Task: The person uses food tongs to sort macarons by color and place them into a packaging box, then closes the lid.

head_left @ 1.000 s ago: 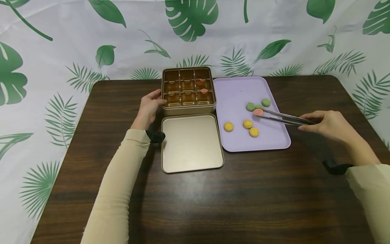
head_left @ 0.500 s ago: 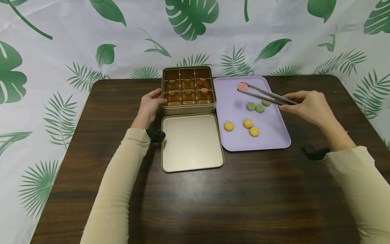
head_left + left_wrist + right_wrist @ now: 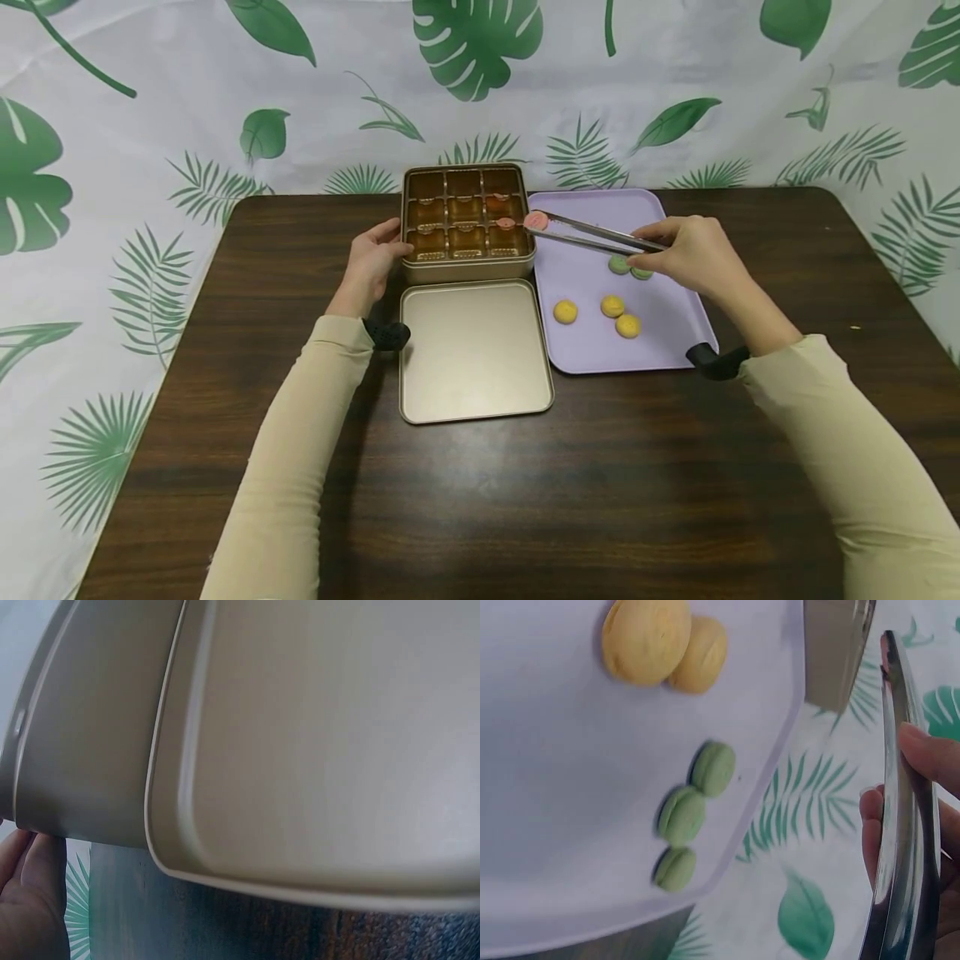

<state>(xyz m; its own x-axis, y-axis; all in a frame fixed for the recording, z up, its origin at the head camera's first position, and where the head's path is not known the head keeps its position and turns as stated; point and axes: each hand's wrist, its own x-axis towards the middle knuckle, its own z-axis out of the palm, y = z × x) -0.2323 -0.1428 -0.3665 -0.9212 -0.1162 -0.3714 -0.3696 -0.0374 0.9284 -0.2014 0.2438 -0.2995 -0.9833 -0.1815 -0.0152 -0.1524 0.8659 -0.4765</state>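
In the head view my left hand (image 3: 371,262) holds the left side of a gold tin box (image 3: 468,268), thumb over the rim near its front corner. A brown insert divides the tin into square compartments; pink-red shows at two places in the right column. My right hand (image 3: 693,254) grips metal tongs (image 3: 600,236) between thumb and fingers. At their tips is a pink macaron (image 3: 536,221), right at the tin's right rim. In the right wrist view the tongs (image 3: 907,825) run along the fingers. The left wrist view shows my left fingers (image 3: 46,874) against the tin's side.
A lilac tray (image 3: 600,354) bears three yellow macarons (image 3: 627,326) and three green macarons (image 3: 681,815), one hidden by my right hand in the head view. The tin's flat lid (image 3: 476,354) lies in front of the box. Leaf-patterned cloth (image 3: 480,125) stands behind the table (image 3: 480,500).
My right hand has carried the pink macaron in the tongs from over the green macarons, up across the tray and left to the tin's rim. My left hand has stayed at the tin.
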